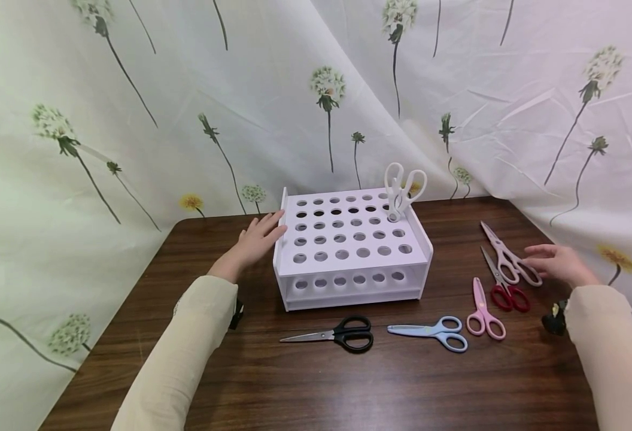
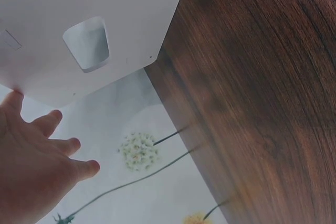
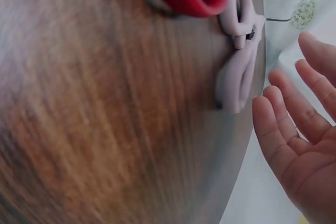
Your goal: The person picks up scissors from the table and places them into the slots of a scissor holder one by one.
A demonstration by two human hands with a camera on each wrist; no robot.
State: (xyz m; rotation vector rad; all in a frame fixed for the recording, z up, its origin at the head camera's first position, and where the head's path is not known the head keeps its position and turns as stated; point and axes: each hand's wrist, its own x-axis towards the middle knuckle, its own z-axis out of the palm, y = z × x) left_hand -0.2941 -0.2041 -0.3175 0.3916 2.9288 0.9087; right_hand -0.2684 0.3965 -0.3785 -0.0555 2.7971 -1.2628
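Observation:
My left hand (image 1: 257, 239) rests its fingertips against the left side panel of a white rack (image 1: 348, 291) with rows of round holes. In the left wrist view its fingers (image 2: 46, 123) are spread at the panel's edge, near a rectangular cutout. My right hand (image 1: 561, 263), fingers loosely extended and holding nothing, hovers beside the handles of pale pink scissors (image 1: 507, 263). The right wrist view shows it apart from those handles. Red-handled scissors (image 1: 501, 288) lie partly against the pale pink pair. White scissors (image 1: 397, 200) stand handles up in a hole at the rack's right rear.
In front of the rack lie black-handled scissors (image 1: 343, 335) and light blue scissors (image 1: 434, 331). Pink scissors (image 1: 483, 312) sit to their right, on the same dark wooden table (image 1: 348, 389). A white cloth (image 1: 273, 78) printed with dandelions hangs behind and along the sides.

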